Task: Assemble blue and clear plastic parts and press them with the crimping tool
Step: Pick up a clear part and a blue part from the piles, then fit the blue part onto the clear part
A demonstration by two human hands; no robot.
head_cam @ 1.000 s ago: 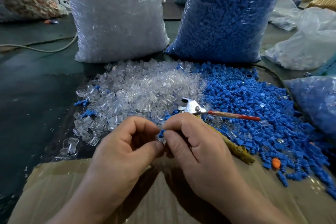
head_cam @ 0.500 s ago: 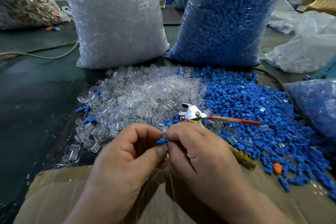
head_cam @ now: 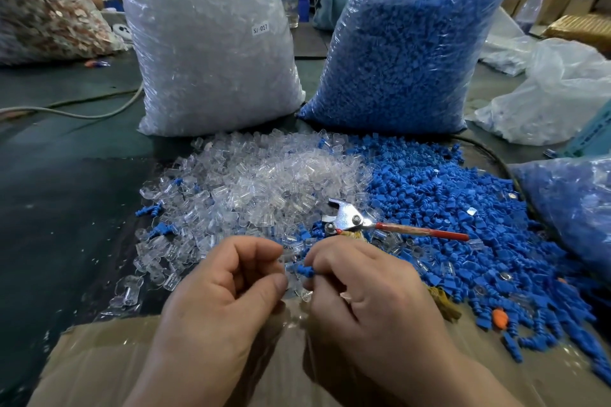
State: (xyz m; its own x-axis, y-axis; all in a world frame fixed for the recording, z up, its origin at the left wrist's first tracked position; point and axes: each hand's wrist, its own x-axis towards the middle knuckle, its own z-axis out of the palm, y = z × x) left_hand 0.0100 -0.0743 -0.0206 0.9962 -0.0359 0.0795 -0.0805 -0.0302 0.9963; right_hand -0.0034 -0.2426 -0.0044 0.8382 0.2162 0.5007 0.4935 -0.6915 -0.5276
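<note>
Dark green tabletop (head_cam: 66,208), cardboard sheet (head_cam: 99,367) at the near edge. At the back, a standing clear-parts bag (head_cam: 211,43) left, blue-parts bag (head_cam: 406,59) right. In front, clear heap (head_cam: 264,182) beside blue heap (head_cam: 446,201), crimping tool (head_cam: 355,223) lying where they meet. Above the cardboard, right hand (head_cam: 360,291) pinching a blue part (head_cam: 305,271), left hand (head_cam: 228,287) pinching a clear part (head_cam: 290,269), tips nearly touching.

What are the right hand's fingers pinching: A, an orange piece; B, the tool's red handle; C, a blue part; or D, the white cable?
C: the right hand pinches a blue part, aimed at the clear part that the left hand holds.
</note>
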